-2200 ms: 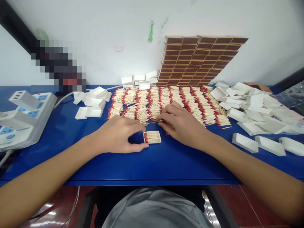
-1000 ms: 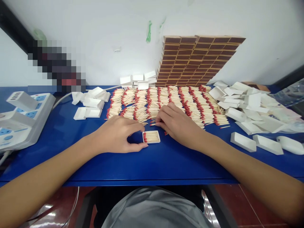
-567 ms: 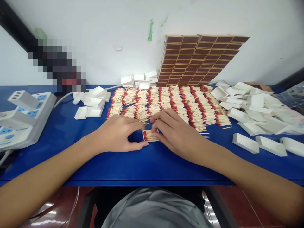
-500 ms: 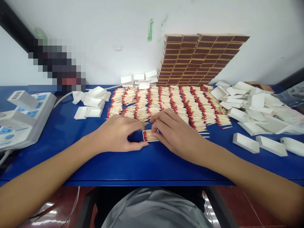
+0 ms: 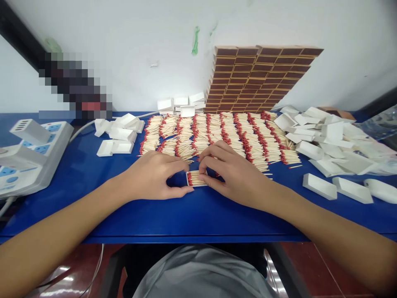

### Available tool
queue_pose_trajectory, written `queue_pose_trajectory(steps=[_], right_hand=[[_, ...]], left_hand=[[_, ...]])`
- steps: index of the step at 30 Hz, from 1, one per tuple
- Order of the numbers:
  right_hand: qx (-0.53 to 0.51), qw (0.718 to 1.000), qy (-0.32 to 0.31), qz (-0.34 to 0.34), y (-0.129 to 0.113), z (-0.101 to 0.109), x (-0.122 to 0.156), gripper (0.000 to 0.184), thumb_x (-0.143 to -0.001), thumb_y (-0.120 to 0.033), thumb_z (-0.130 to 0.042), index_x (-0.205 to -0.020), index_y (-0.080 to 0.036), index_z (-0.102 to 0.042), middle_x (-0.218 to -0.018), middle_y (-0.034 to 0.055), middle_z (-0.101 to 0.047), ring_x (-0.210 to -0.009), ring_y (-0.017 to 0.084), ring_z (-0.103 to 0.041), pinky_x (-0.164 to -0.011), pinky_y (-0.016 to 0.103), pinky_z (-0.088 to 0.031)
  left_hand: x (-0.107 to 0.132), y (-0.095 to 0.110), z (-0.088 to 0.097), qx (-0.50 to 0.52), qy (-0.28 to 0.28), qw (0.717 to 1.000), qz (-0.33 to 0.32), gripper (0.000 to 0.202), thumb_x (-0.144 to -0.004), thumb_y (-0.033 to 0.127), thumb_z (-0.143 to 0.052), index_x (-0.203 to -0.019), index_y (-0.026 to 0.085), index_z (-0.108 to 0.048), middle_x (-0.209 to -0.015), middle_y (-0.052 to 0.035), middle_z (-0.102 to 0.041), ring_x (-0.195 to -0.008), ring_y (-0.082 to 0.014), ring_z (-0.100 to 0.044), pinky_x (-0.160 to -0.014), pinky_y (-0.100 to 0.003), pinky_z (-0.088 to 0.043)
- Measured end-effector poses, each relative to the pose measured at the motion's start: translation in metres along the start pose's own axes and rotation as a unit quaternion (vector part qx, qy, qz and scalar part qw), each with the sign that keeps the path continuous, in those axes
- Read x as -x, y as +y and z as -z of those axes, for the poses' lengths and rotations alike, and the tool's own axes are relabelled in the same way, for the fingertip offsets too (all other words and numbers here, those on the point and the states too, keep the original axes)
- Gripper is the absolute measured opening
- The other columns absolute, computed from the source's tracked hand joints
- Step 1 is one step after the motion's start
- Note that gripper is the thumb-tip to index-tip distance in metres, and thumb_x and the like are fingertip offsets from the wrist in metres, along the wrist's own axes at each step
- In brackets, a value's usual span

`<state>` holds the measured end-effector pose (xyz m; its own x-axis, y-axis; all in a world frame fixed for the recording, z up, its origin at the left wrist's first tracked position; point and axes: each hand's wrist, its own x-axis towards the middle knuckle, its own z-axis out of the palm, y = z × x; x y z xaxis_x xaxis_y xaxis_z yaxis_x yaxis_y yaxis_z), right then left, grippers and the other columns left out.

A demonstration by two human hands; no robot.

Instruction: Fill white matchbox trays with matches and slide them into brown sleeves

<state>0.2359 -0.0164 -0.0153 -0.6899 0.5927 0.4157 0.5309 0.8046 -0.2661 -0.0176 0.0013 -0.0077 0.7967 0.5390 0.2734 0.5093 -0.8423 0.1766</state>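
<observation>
Both hands are on one little matchbox tray, sitting on the blue tabletop just in front of the rows of matches. Left hand fingers pinch its left end, right hand fingers are clamped over its right side.

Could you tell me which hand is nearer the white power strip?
Left. The left hand lies to the right of the power strip; the right hand is farther right, past the match tray.
</observation>
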Motion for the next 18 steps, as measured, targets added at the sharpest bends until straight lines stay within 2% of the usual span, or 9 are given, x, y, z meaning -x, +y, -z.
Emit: queue_pose_trajectory(steps=[5,9,12,18], right_hand=[[0.054,0.997,0.035,-0.029,0.010,-0.002,-0.001,0.008,-0.101,-0.019,-0.059,-0.099,-0.017,-0.067,-0.105,0.0128,-0.067,-0.106,0.029,-0.054,-0.094,0.047,-0.049],[0.114,0.992,0.026,-0.047,0.021,-0.003,-0.001,0.010,-0.099,-0.018,-0.062,-0.102,-0.017,-0.071,-0.109,0.0147,-0.068,-0.110,0.033,-0.054,-0.091,0.050,-0.048],[0.126,0.991,0.015,-0.053,0.024,-0.005,-0.001,0.011,-0.100,-0.019,-0.061,-0.105,-0.017,-0.071,-0.109,0.0149,-0.067,-0.111,0.033,-0.053,-0.090,0.049,-0.048],[0.117,0.992,0.006,-0.048,0.022,-0.005,-0.005,0.018,-0.104,-0.020,-0.054,-0.098,-0.018,-0.071,-0.103,0.0140,-0.068,-0.107,0.031,-0.054,-0.090,0.047,-0.047]], left_hand=[[0.001,0.000,0.000,-0.004,0.004,1.000,-0.004,0.029,-0.092,0.047,-0.072,-0.100,0.019,-0.073,-0.075,0.0033,-0.070,-0.062,-0.0113,-0.063,-0.059,-0.025,-0.042],[0.001,0.001,0.001,-0.004,0.007,1.000,-0.006,0.029,-0.092,0.046,-0.072,-0.099,0.018,-0.073,-0.075,0.0029,-0.071,-0.062,-0.0114,-0.064,-0.059,-0.025,-0.042],[0.001,0.000,0.001,-0.005,0.006,1.000,-0.004,0.029,-0.092,0.046,-0.072,-0.099,0.018,-0.073,-0.076,0.0026,-0.071,-0.063,-0.0115,-0.064,-0.060,-0.025,-0.043],[0.001,-0.001,0.000,0.000,-0.006,1.000,0.004,0.029,-0.093,0.047,-0.070,-0.100,0.019,-0.073,-0.078,0.0022,-0.072,-0.065,-0.0122,-0.065,-0.061,-0.026,-0.043]])
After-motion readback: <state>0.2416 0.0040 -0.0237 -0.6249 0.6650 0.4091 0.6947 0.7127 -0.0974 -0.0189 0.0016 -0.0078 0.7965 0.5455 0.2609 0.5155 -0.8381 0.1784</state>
